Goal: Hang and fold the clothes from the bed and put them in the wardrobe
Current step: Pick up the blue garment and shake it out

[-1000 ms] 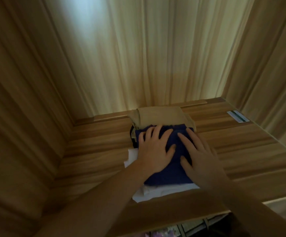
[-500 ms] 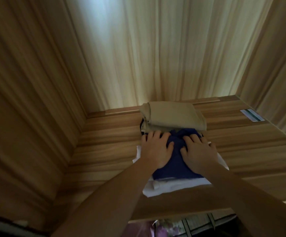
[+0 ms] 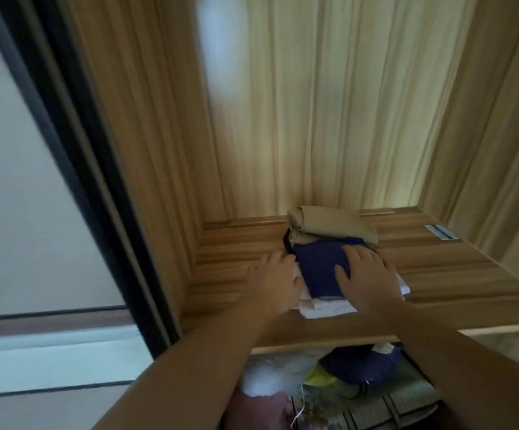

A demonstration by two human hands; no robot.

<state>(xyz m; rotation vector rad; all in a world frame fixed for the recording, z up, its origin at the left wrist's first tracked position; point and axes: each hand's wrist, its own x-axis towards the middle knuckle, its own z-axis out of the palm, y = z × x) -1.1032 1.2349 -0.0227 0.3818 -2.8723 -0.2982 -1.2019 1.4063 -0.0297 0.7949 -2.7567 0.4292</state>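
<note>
A folded navy garment [image 3: 317, 268] lies on top of a folded white garment [image 3: 326, 308] on the wooden wardrobe shelf [image 3: 456, 274]. Behind them sits a folded tan garment [image 3: 332, 225] over something dark. My right hand [image 3: 366, 277] lies flat with spread fingers on the right part of the navy garment. My left hand [image 3: 273, 280] rests with straight fingers against the left side of the stack, partly on the shelf.
The wardrobe's wooden side walls [image 3: 146, 150] and back panel [image 3: 329, 103] close in the shelf. A dark door frame [image 3: 75, 156] runs down the left. Below the shelf lie bundled clothes and bags [image 3: 338, 377]. A small label [image 3: 439, 232] sits on the shelf at the right.
My left hand has slid off the top of the navy garment to the stack's left side. My right hand stays on top. The view has swung left, showing the door frame.
</note>
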